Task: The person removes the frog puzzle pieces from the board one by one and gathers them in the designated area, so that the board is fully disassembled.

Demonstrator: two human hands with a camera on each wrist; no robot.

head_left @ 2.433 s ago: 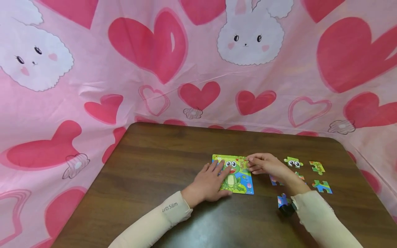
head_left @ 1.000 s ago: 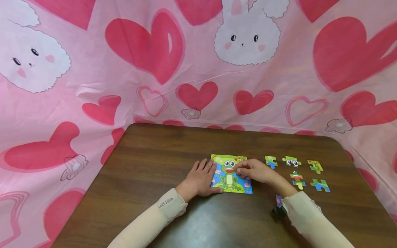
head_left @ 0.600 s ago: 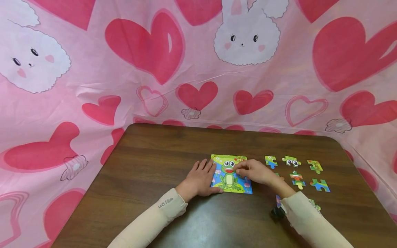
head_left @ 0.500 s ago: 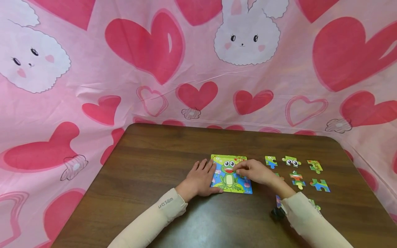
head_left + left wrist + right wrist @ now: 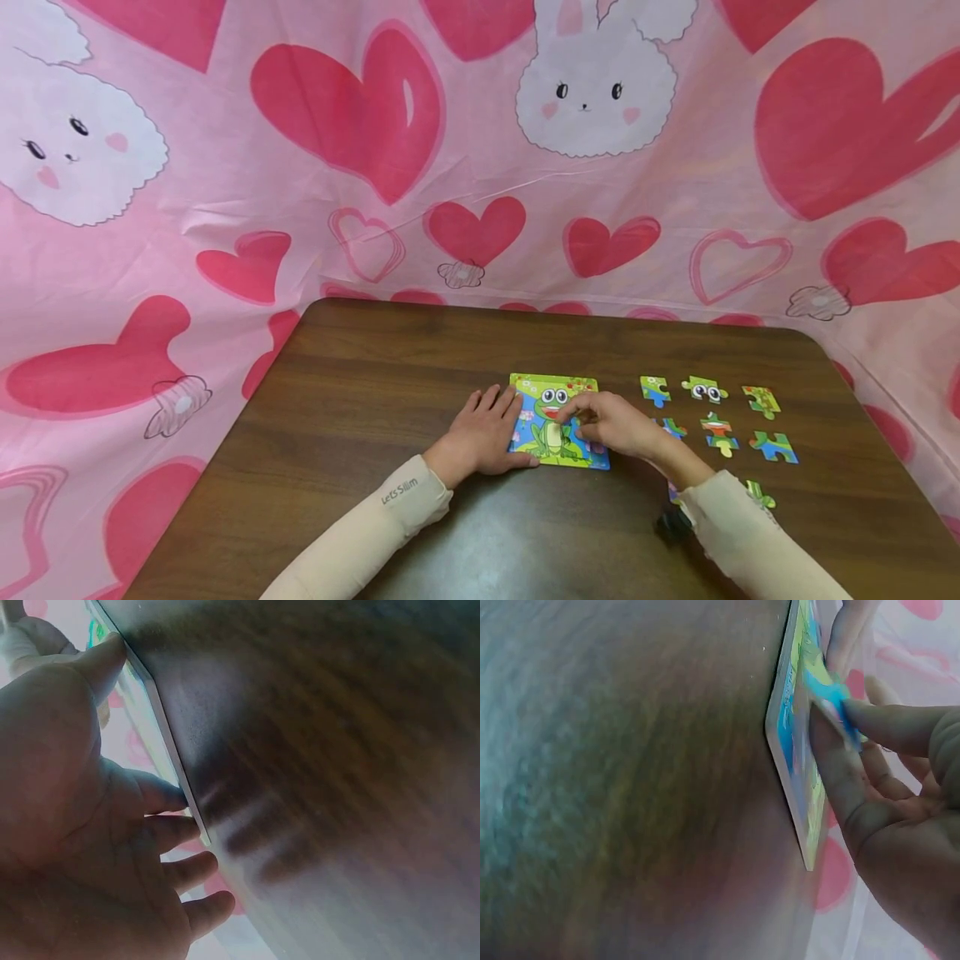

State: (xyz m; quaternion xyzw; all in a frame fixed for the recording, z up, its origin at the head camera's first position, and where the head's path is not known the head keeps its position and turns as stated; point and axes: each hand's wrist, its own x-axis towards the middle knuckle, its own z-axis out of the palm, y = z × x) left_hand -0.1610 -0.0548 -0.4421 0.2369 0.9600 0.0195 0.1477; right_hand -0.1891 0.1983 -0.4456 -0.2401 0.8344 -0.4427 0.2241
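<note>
A square frog puzzle board (image 5: 527,385) lies on the table, printed in green and blue. My left hand (image 5: 480,433) rests along its left side with fingers extended; in the left wrist view the thumb (image 5: 105,664) and fingertips touch the board's edge. Over the board's right half is my right hand (image 5: 611,425), its thumb and finger pinching a small jigsaw piece. That jigsaw piece (image 5: 831,694) shows green and blue in the right wrist view, tilted against the board. In the head view the fingers mostly hide it.
Several loose jigsaw pieces lie right of the board, among them one with frog eyes (image 5: 705,390) and one with a red mouth (image 5: 717,428). A piece (image 5: 761,494) lies near the right sleeve. Behind the brown table (image 5: 405,358) hangs a pink heart-and-rabbit cloth (image 5: 480,125).
My left hand has slid left off the frog picture to the board's side. My right hand has moved from the board's upper right corner down and left over the picture, lately a little lower.
</note>
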